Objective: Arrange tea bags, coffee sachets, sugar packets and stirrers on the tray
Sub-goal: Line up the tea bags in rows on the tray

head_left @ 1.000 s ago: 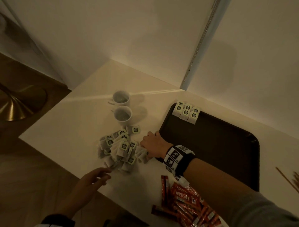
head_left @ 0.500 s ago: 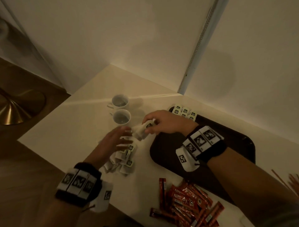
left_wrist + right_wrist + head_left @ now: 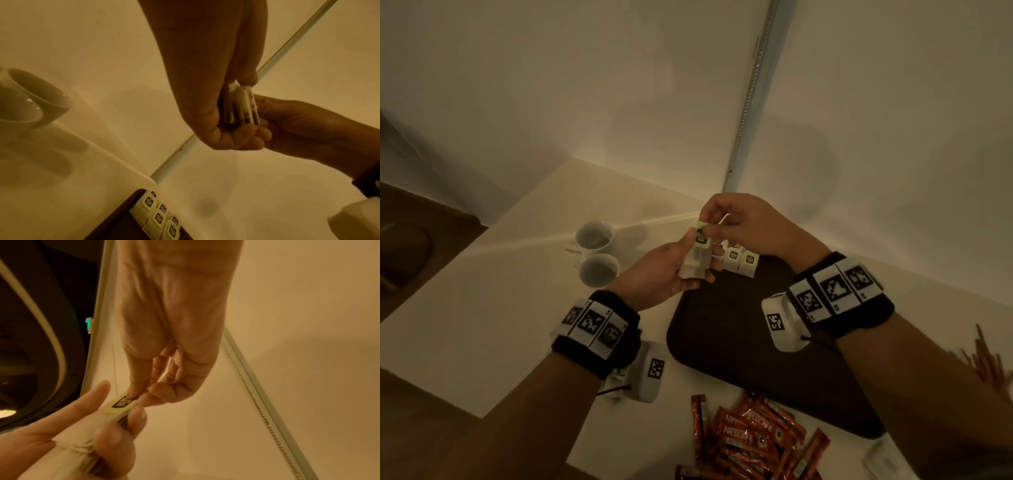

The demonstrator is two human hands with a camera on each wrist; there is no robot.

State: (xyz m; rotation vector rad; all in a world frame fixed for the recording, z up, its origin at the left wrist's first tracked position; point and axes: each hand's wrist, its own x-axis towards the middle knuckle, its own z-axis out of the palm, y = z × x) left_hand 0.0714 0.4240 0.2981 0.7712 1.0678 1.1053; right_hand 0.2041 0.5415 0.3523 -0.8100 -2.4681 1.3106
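Above the tray's point(image 3: 722, 346) far-left corner, the left hand point(image 3: 661, 274) now grasps a tea-bag stack point(image 3: 697, 255) gathered off the surface while the right hand point(image 3: 746, 222) pinches the top bag for placement.

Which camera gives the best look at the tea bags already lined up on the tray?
The left wrist view: the tea bags on the tray show in clear rows with their labels up. The head view shows only a couple, the rest hidden behind the left hand. The right wrist view shows none.
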